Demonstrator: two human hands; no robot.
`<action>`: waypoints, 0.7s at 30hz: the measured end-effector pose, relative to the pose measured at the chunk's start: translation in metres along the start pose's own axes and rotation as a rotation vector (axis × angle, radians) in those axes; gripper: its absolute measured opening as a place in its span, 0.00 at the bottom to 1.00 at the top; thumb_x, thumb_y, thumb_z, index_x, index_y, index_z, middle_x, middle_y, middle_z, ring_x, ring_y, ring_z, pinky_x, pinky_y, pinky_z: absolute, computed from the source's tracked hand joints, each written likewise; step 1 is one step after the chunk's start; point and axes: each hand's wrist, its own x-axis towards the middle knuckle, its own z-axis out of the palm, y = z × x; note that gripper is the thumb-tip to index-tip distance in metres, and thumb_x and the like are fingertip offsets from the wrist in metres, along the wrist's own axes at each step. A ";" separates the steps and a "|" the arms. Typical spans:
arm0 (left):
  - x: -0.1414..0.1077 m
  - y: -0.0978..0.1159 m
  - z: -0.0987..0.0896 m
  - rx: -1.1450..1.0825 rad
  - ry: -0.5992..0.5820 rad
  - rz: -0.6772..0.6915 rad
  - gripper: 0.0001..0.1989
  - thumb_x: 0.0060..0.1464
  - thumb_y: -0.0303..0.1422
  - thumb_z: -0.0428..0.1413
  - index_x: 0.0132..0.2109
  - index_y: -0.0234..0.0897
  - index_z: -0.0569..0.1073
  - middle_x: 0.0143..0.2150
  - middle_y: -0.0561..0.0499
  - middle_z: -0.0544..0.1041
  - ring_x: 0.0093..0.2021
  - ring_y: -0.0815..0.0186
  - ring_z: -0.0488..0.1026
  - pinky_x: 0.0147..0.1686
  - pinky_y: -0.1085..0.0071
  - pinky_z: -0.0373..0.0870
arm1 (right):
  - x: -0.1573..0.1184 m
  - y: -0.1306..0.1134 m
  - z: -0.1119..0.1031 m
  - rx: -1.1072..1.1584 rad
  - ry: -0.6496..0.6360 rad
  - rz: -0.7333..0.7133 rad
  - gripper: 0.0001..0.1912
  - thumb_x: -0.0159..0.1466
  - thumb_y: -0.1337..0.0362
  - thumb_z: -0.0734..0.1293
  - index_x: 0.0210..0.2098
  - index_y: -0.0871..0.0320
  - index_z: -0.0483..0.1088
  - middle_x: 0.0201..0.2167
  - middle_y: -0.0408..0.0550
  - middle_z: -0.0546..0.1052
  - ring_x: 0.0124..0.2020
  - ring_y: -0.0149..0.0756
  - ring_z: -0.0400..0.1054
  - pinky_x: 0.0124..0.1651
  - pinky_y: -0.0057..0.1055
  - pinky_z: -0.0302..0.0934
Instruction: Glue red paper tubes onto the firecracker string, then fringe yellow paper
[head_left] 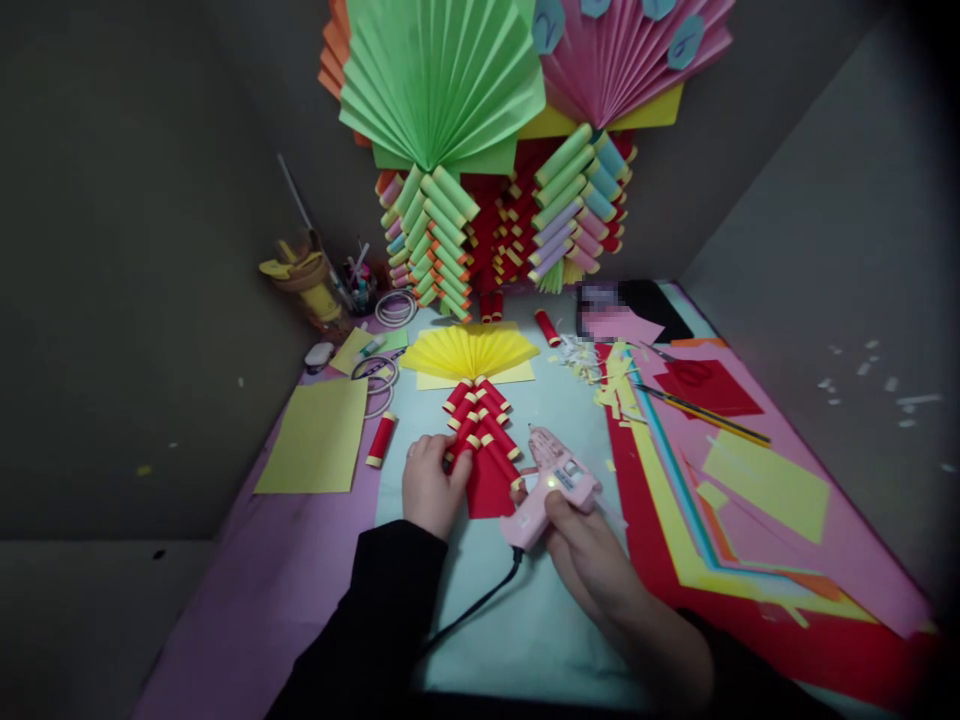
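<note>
My right hand is wrapped round a pink hot glue gun, its nozzle pointing up and away and a small light lit on its body. A black cord runs from its handle toward the front. My left hand pinches the lowest left red paper roll of a two-column string; the fingers partly hide that roll. Red rolls with pale yellow ends slant down from a pleated yellow paper fan. Beneath the lower rolls lies a red paper strip.
One loose red roll lies left, another farther back. Yellow paper and tape rings sit left. At right are stacked coloured sheets, a pencil and paper scraps. A green fan hangs behind.
</note>
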 end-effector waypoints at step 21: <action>0.000 0.001 0.000 0.021 -0.028 0.003 0.06 0.56 0.34 0.55 0.38 0.36 0.71 0.34 0.47 0.71 0.39 0.58 0.67 0.43 0.60 0.66 | 0.001 0.000 0.001 0.003 -0.005 0.035 0.28 0.51 0.54 0.76 0.50 0.51 0.71 0.45 0.48 0.78 0.60 0.46 0.61 0.66 0.48 0.50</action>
